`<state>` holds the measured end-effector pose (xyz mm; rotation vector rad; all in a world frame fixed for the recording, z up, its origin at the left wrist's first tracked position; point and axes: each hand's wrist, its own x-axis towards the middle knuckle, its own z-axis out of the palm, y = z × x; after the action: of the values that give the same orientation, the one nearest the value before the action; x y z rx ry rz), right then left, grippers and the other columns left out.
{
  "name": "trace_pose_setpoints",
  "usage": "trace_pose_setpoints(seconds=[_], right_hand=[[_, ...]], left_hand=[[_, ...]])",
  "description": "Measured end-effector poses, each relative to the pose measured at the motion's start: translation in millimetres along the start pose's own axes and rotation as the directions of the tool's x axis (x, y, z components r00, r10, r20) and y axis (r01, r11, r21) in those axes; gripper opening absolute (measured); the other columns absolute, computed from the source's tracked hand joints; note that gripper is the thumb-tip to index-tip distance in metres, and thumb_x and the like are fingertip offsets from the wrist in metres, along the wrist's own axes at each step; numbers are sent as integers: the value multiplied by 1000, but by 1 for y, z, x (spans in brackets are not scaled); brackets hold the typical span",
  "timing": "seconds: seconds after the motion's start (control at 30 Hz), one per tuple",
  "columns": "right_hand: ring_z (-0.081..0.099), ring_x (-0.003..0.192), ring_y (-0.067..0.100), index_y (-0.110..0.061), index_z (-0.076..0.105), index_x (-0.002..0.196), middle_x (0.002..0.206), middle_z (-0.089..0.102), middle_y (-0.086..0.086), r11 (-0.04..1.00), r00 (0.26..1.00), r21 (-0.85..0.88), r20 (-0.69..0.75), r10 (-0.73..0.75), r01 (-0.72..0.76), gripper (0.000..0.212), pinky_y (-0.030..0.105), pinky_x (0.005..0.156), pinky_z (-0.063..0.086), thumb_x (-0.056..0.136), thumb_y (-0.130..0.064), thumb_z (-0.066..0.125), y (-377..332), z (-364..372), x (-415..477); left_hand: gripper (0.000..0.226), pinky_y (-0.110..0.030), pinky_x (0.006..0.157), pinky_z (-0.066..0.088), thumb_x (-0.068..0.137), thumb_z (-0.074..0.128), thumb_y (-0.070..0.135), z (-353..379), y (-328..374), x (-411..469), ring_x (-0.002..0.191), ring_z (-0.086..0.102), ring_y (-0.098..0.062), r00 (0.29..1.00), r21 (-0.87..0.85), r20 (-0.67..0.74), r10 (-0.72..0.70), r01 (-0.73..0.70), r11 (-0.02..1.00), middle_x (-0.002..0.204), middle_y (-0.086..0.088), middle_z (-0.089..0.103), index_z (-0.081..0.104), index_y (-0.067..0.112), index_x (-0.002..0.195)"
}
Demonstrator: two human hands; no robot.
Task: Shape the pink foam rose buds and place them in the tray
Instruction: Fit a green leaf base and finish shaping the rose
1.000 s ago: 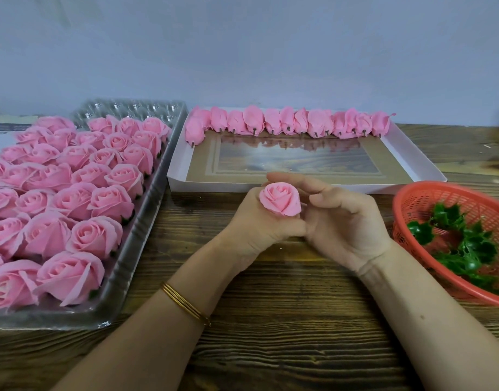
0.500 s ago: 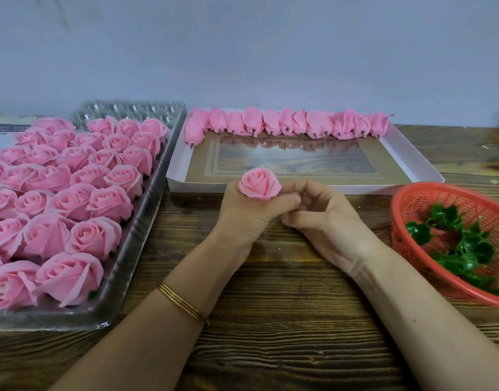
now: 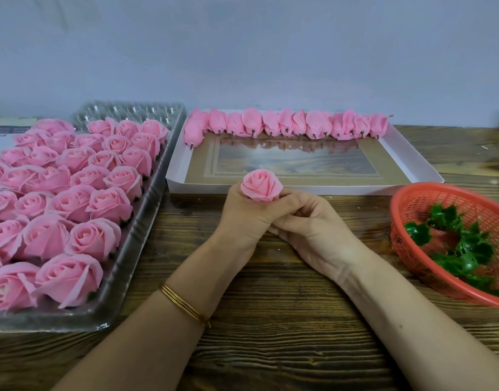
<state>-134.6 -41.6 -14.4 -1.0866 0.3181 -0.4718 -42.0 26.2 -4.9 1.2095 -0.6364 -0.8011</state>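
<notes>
A pink foam rose bud stands upright above my left hand, whose fingers are closed around its base. My right hand presses against the left from the right, fingers curled under the bud; the bud's stem is hidden between the hands. On the left, a clear plastic tray holds several shaped pink roses in rows. Behind my hands, a white box lid has a row of unshaped pink buds along its far edge.
A red plastic basket with green leaf calyxes sits at the right on the wooden table. The tray's far rows of cups hold nothing. A pale wall stands behind everything.
Both hands moved slightly left and away from me with the bud. My right hand dropped from beside the bud to under it, and the bud now stands more upright.
</notes>
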Motion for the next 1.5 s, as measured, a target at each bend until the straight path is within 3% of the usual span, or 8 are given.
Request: trace_pose_setpoints(seconds=[0.13, 0.33, 0.5, 0.6, 0.77, 0.93, 1.1, 1.5], right_hand=[[66, 101, 24, 3, 64, 110, 102, 71, 14, 1000, 1000, 11, 22, -15, 15, 38, 31, 94, 52, 72, 0, 63, 3, 1, 1], [66, 106, 24, 2, 65, 110, 106, 71, 14, 999, 998, -14, 43, -34, 34, 34, 30, 93, 53, 76, 1, 63, 5, -1, 1], [67, 106, 25, 0, 68, 107, 105, 72, 14, 999, 995, -11, 94, -38, 39, 31, 29, 90, 53, 78, 5, 59, 3, -4, 1], [67, 105, 24, 1, 67, 106, 105, 72, 14, 999, 994, 20, 98, -42, 40, 33, 30, 91, 54, 74, -3, 69, 4, -5, 1], [68, 101, 23, 2, 67, 103, 101, 72, 13, 998, 994, 12, 94, -56, 55, 29, 28, 87, 54, 74, 2, 62, 4, -4, 0], [67, 105, 27, 7, 65, 107, 106, 70, 18, 997, 997, -51, 57, -50, 53, 34, 31, 90, 54, 74, 8, 57, 4, -3, 1], [67, 107, 27, 5, 66, 107, 107, 71, 18, 996, 997, -67, 53, -48, 51, 35, 31, 92, 54, 82, 20, 48, 4, -3, 0], [68, 104, 23, -5, 74, 99, 103, 73, 13, 996, 995, -49, 68, -73, 77, 33, 27, 85, 54, 74, 7, 55, 3, -1, 1]], left_hand=[[13, -27, 60, 55, 71, 78, -3, -2, -1, 2, 65, 65, -13, 1000, -19, 26, -1, 2, 1000, 65, -3, 67, 69, 7, 69], [24, -26, 59, 53, 52, 83, 24, -3, -2, 1, 69, 65, -14, 997, -36, 73, -18, 21, 999, 68, -4, 69, 73, 9, 69], [10, -25, 61, 54, 56, 82, 21, -3, -1, 0, 68, 65, -11, 990, -41, 143, -4, 9, 999, 66, 2, 68, 74, 19, 63], [14, -25, 59, 54, 58, 82, 21, -5, 0, 1, 69, 65, -13, 988, -54, 156, -8, 17, 998, 68, -1, 68, 73, 15, 66], [14, -27, 65, 55, 60, 87, 15, -6, 0, 1, 70, 64, -12, 985, -31, 173, 1, 4, 1000, 68, 0, 68, 74, 19, 64], [18, -25, 64, 54, 70, 83, 2, -9, 1, 3, 70, 62, -12, 985, 45, 173, -25, 18, 999, 67, -2, 62, 68, 11, 66], [17, -25, 65, 54, 73, 78, -3, -8, 2, 2, 72, 58, -17, 987, 84, 160, -19, 5, 996, 73, -12, 56, 63, -2, 81], [17, -30, 67, 55, 73, 77, -4, -3, 5, -3, 75, 60, -20, 991, 52, 137, -8, 1, 999, 75, -11, 60, 62, 1, 78]])
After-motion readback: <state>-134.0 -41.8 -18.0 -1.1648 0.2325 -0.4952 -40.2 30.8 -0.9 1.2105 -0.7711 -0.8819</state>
